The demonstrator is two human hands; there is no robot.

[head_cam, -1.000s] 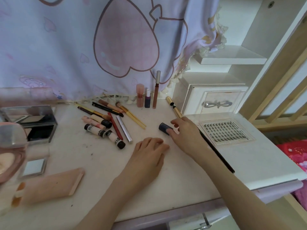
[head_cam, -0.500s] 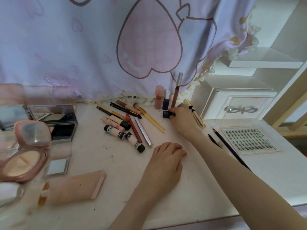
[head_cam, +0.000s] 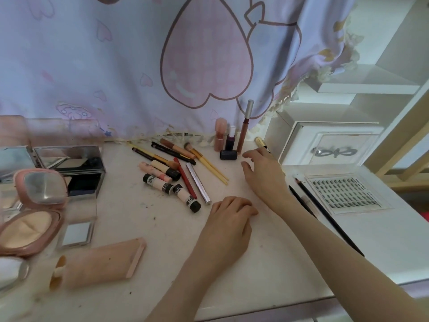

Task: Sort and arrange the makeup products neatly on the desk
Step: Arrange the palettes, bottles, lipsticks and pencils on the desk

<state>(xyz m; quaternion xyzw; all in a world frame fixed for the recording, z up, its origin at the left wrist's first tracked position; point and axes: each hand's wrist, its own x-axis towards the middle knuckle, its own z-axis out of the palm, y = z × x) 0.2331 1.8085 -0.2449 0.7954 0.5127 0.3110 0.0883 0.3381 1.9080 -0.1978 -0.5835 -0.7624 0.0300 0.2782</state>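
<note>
Half a second back the right hand [head_cam: 262, 173] was gripping the small dark tube [head_cam: 228, 154]; now its fingers are spread and off it, just beside, and the tube lies on its side on the desk [head_cam: 267, 263] before the upright lip products [head_cam: 229, 138]. The left hand [head_cam: 228, 220] rests loosely curled, holding nothing. Short, rigid and probably light and smooth, the tube would likely roll; pinching its middle across the barrel seems safest.
</note>
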